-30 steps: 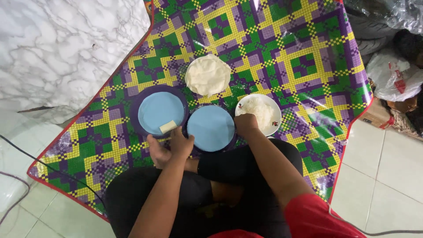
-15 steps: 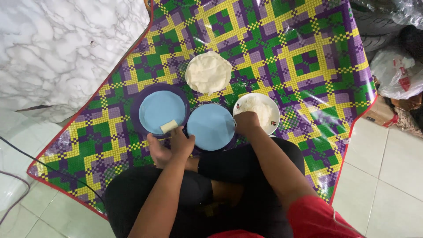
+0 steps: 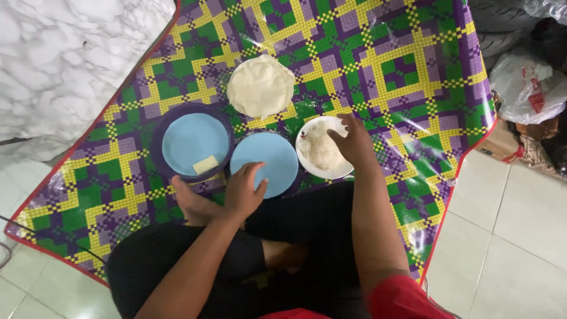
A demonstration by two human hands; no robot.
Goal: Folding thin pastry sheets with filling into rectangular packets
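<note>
I sit cross-legged on a plaid mat [image 3: 384, 53]. My left hand [image 3: 244, 190] rests with spread fingers on the near edge of an empty light blue plate [image 3: 269, 159]. My right hand [image 3: 352, 139] reaches into a white bowl of shredded white filling [image 3: 319, 147], its fingers pinched on some of it. A second blue plate [image 3: 192, 142] to the left sits on a dark purple tray and carries a small pale yellow rectangular piece [image 3: 205, 164]. Farther out lies a stack of round pale wrappers [image 3: 260, 85].
A white marbled surface [image 3: 65, 59] borders the mat on the left. Plastic bags [image 3: 525, 82] and a cardboard box [image 3: 502, 142] sit at the right on the tiled floor [image 3: 508, 248]. My bare foot [image 3: 195, 207] lies just below the left plate.
My right hand has shifted from the bowl's near left rim to its far right side and now pinches filling. My left hand moved onto the middle plate's edge.
</note>
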